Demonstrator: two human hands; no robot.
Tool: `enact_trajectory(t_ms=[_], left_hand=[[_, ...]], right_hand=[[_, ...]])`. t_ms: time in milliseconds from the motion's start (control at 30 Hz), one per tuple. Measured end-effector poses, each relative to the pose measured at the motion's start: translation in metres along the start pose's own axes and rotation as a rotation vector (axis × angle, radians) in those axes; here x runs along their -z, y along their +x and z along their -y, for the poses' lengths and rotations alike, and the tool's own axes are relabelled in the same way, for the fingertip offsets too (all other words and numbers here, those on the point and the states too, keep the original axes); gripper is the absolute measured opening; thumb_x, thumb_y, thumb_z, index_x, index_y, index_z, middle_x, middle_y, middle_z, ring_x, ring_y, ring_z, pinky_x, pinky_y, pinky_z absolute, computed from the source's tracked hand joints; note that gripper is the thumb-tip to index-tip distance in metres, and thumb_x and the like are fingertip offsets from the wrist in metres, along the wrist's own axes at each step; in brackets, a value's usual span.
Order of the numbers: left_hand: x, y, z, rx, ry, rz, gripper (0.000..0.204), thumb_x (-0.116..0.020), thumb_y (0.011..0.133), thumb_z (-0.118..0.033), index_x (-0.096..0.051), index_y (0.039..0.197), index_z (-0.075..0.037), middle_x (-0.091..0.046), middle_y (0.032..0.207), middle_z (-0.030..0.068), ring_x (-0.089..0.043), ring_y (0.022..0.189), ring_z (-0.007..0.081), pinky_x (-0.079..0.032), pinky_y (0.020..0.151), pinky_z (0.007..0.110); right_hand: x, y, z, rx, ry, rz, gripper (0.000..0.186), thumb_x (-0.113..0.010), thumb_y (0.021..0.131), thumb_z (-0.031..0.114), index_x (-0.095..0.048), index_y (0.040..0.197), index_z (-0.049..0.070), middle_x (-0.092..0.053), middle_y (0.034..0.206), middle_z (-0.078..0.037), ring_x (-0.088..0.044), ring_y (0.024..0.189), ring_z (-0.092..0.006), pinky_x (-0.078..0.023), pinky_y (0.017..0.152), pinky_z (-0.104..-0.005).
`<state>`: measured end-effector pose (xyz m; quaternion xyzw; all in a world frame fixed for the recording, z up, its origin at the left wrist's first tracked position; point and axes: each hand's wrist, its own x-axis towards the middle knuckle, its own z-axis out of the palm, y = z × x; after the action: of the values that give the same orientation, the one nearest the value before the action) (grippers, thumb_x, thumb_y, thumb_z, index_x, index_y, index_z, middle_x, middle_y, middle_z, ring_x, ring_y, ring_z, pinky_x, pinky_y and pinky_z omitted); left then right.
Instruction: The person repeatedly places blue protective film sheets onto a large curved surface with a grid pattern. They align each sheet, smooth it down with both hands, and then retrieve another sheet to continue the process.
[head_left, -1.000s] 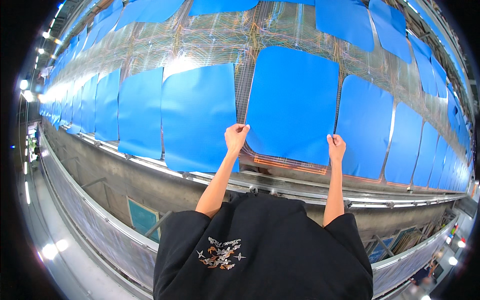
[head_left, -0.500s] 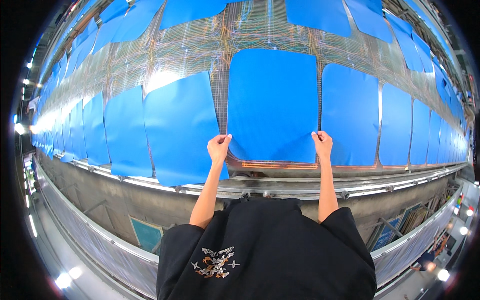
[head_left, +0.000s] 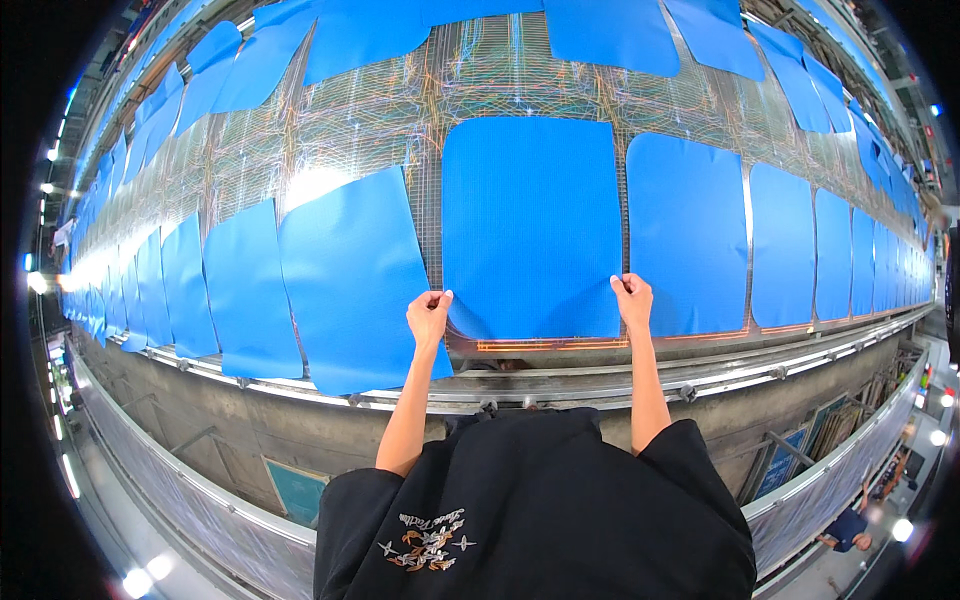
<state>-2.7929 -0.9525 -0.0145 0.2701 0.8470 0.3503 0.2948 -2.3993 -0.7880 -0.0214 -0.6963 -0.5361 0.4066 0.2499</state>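
Note:
A blue sheet (head_left: 530,220) with rounded corners lies on the long table in front of me, its surface finely textured. My left hand (head_left: 428,315) pinches its left edge near the lower corner. On the opposite edge, my right hand (head_left: 633,298) pinches it at about the same height. The near corner by my left hand curls up a little. To the left, another blue sheet (head_left: 350,270) lies askew, its near edge hanging past the table's orange-lined border. A straighter blue sheet (head_left: 688,240) sits close on the right, a narrow gap apart.
Coloured lines and a grid cover the tabletop (head_left: 520,80). More blue sheets (head_left: 615,35) line its far side, and rows run away left and right. A metal rail (head_left: 760,375) edges the table before me. A person (head_left: 848,530) is at the lower right.
The sheet and both my hands sit slightly lower and further left in view, as do the neighbouring sheets, so the view itself has shifted. Both pinches hold on.

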Motion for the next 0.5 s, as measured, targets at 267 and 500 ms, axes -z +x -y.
enact_trajectory(t_ms=[267, 500], left_hand=[[0.0, 0.0, 0.001, 0.025, -0.001, 0.026, 0.031, -0.082, 0.089, -0.027, -0.077, 0.093, 0.004, -0.073, 0.075, 0.0066, -0.064, 0.067, 0.0118, -0.052, 0.065, 0.031], [0.0, 0.0, 0.003, -0.028, 0.018, 0.027, 0.03, -0.081, 0.089, -0.026, -0.076, 0.089, 0.003, -0.073, 0.074, 0.0066, -0.064, 0.066, 0.0126, -0.052, 0.065, 0.032]], right_hand=[[-0.002, -0.002, -0.002, 0.05, -0.035, -0.032, 0.029, -0.078, 0.092, 0.025, -0.071, 0.087, -0.002, -0.064, 0.066, -0.003, -0.055, 0.061, -0.0095, -0.045, 0.058, -0.0322], [0.0, -0.001, -0.008, 0.046, -0.064, -0.013, 0.029, -0.078, 0.091, 0.025, -0.07, 0.087, -0.002, -0.065, 0.067, -0.006, -0.056, 0.061, -0.0118, -0.046, 0.06, -0.034]])
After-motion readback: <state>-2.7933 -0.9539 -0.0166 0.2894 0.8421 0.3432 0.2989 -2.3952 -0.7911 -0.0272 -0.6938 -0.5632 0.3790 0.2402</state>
